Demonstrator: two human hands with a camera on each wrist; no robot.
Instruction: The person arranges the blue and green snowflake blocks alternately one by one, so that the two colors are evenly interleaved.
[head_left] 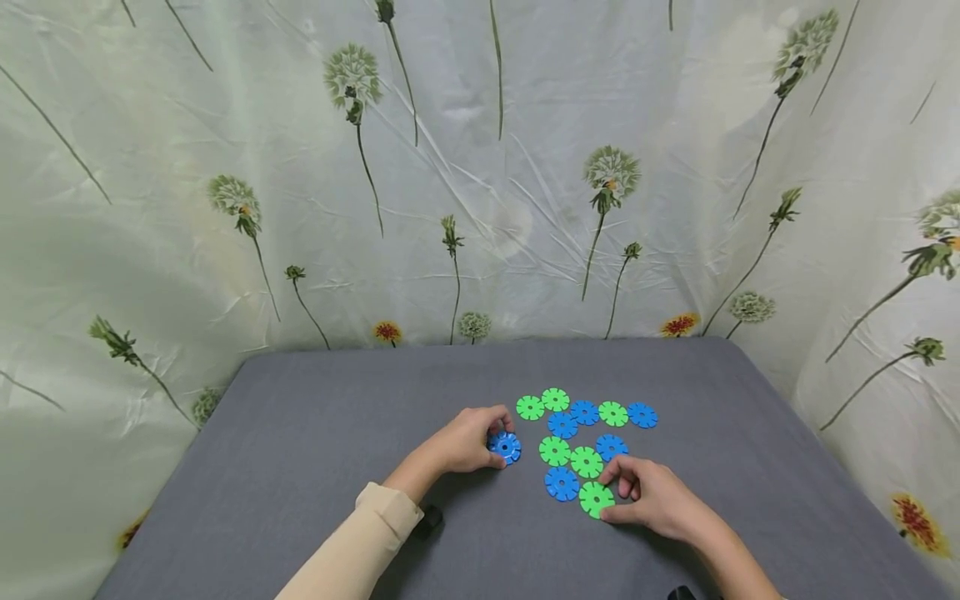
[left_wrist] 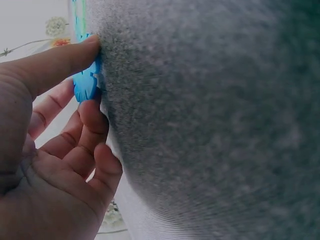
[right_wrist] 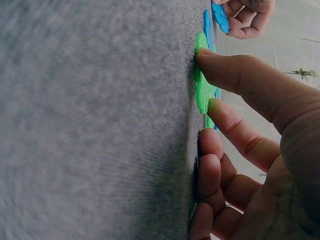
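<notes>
My left hand (head_left: 468, 442) pinches a blue notched disc (head_left: 505, 447) by its edges, thumb on the near side and curled fingers on the far side. In the left wrist view the blue disc (left_wrist: 86, 86) shows edge-on between thumb and fingers; whether it is a single disc or a stack, I cannot tell. My right hand (head_left: 654, 498) holds a green notched disc (head_left: 596, 500) between thumb and index finger, at the near end of the group of discs. The green disc (right_wrist: 201, 92) lies close against the cloth in the right wrist view.
More flat discs lie between and beyond the hands: a green disc (head_left: 587, 462), a blue disc (head_left: 562, 483) beside it, and several others towards the back right. A grey cloth (head_left: 315, 467) covers the table. Behind stands a pale curtain (head_left: 465, 208) with dandelion prints.
</notes>
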